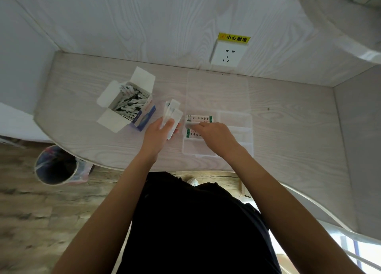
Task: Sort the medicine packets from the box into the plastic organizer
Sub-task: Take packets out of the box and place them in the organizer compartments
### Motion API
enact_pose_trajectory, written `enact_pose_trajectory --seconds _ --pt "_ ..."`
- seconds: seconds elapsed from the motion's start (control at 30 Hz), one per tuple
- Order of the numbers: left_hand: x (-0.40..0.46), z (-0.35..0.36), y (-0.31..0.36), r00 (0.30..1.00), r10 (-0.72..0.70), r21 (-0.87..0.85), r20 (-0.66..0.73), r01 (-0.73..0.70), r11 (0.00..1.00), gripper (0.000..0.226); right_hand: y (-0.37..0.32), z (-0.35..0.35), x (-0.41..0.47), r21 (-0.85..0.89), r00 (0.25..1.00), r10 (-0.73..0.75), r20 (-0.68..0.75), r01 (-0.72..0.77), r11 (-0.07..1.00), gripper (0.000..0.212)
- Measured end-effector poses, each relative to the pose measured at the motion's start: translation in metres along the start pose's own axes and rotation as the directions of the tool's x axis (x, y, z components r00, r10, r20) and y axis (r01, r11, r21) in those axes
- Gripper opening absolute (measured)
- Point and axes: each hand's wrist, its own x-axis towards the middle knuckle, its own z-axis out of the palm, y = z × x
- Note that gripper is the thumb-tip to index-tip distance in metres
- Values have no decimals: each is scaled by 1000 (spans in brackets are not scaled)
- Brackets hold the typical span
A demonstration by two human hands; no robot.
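A waste bin (55,166) lined with a plastic bag stood on the wood-pattern floor at the far left, below the rounded edge of the table (86,137). On the pale table top, left of centre, the box (132,106) stood with all its flaps open, its white and blue side facing the person. It was filled with upright medicine packets (128,104) packed closely together.

Just right of the box, the left hand (159,132) held a fanned bunch of white packets (172,113), thumb across their lower ends and fingers curled behind them. The bunch stood clear of the table, between the box and the plastic organizer (246,148).

The clear organizer lay flat on the table, its lid (216,92) open and laid back toward the wall. Two packets with green borders and printed characters lay in its left compartments: one packet (199,118) in the farther compartment and a second packet (190,133) in the nearer one, partly covered by the hand. The right hand (216,136) reached over the left side of the organizer, fingertips pinching a white packet at the divider between those two compartments. The compartments to the right appeared to hold nothing, though blur limited certainty.

On the wall behind the organizer, a white socket (227,54) sat below a yellow warning label (234,38).
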Motion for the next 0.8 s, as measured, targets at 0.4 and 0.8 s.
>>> enact_pose_trajectory --seconds 0.4,0.8 --pt "-5 -1 4 1000 3 -53 9 -3 999 16 3 9 -1 194 999 45 22 -48 980 58" --pt "-19 5 13 920 40 119 390 -93 989 10 -5 -13 -20 981 890 439 123 -176 80 35"
